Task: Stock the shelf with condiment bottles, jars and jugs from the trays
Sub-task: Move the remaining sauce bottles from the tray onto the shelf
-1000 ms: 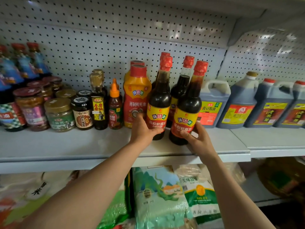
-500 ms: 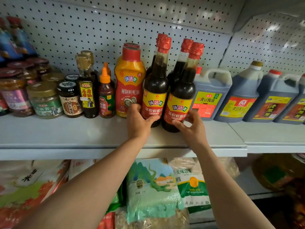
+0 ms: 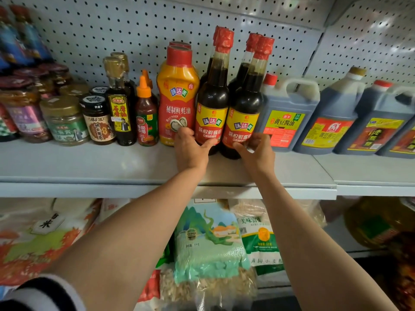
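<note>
Two dark soy sauce bottles with red caps and yellow-red labels stand upright side by side on the grey shelf [image 3: 89, 162]. My left hand [image 3: 190, 151] wraps the base of the left soy sauce bottle [image 3: 212, 97], thumb across its front. My right hand [image 3: 257, 153] holds the base of the right soy sauce bottle [image 3: 247, 102], fingers curled round its right side. Two more like them stand directly behind. The bottles sit between an orange oyster sauce bottle [image 3: 177, 97] and a blue soy jug [image 3: 289, 113].
Jars [image 3: 65, 120] and small bottles [image 3: 120, 104] fill the shelf's left part; several dark jugs [image 3: 332, 117] line the right. The shelf's front strip is bare. Bags of grain [image 3: 206, 241] lie on the lower shelf under my arms.
Both hands have slid the two soy sauce bottles a little further back on the shelf, closer to the oyster sauce bottle and the jug. My view has shifted closer.
</note>
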`<state>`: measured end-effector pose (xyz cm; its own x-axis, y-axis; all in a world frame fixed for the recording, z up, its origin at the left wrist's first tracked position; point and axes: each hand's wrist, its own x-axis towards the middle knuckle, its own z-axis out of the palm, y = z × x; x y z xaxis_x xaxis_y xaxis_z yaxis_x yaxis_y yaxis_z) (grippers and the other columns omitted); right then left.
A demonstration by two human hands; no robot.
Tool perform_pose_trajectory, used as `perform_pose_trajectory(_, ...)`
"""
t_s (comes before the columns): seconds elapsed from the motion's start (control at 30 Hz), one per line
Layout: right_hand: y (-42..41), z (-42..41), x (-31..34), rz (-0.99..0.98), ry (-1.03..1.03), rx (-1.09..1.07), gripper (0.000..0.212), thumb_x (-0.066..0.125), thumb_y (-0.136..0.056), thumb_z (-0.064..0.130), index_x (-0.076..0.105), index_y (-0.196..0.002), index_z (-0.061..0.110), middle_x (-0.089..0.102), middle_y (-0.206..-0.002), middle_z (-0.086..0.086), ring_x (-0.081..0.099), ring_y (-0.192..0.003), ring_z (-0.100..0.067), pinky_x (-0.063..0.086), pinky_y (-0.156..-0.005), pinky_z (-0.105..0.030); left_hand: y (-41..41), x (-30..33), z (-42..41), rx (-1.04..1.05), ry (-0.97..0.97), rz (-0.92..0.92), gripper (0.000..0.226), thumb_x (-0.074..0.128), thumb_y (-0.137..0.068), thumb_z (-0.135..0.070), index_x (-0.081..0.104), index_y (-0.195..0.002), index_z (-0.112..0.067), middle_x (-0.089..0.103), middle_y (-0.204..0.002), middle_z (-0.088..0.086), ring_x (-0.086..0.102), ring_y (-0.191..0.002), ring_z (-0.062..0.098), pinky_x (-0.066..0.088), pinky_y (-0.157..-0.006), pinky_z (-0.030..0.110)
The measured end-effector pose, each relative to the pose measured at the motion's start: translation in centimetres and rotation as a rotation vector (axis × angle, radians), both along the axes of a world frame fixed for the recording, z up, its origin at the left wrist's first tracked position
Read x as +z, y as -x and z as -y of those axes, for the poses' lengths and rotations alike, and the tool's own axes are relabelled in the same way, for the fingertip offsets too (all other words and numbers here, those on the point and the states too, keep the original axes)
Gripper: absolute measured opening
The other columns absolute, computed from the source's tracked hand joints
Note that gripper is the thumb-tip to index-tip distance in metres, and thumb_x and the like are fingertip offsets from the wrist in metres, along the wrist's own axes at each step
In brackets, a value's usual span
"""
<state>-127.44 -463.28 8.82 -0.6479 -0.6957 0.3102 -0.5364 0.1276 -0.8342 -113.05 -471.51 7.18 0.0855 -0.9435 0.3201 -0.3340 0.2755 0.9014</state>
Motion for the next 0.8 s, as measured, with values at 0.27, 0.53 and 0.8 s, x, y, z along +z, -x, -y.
perform_pose_trajectory(0.27,-2.3,-3.9,-0.2,-0.03,-0.071,-0.091,0.066,0.079,-0.083,0.038,0.048,-0.135,0.012,0.062,-0.129,-0.007,0.059,-0.118,-0.023,0.047,-0.095,-0.035,-3.0,-0.2,-2.5,-0.084,-0.014,0.029,0.062,0.089,-0.066,-0.035,0.05,-0.109,-0.012,0.056,-0.115,0.01,0.057,-0.102,0.027,0.05,-0.083,0.038)
perform_pose_trajectory(0.53,-7.0,-8.0,-0.7,-0.175,-0.175,-0.093,0.065,0.08,-0.08,0.041,0.051,-0.134,0.018,0.063,-0.127,-0.002,0.05,-0.122,-0.025,0.041,-0.09,-0.034,-9.0,0.0,-7.2,-0.221,-0.01,0.037,0.053,0.085,-0.075,-0.028,0.054,-0.117,-0.015,0.047,-0.114,0.002,0.052,-0.09,0.012,0.036,-0.076,0.017)
perform_pose_trajectory(0.8,-17.7,-10.1,-3.3,-0.341,-0.315,0.059,0.063,0.081,-0.078,0.041,0.055,-0.133,0.027,0.058,-0.129,-0.005,0.049,-0.121,-0.028,0.044,-0.096,-0.038,-21.2,-4.7,-9.8,-0.183,0.015,0.254,0.045,0.088,-0.07,-0.028,0.061,-0.105,-0.022,0.053,-0.11,0.005,0.058,-0.092,0.024,0.047,-0.08,0.033)
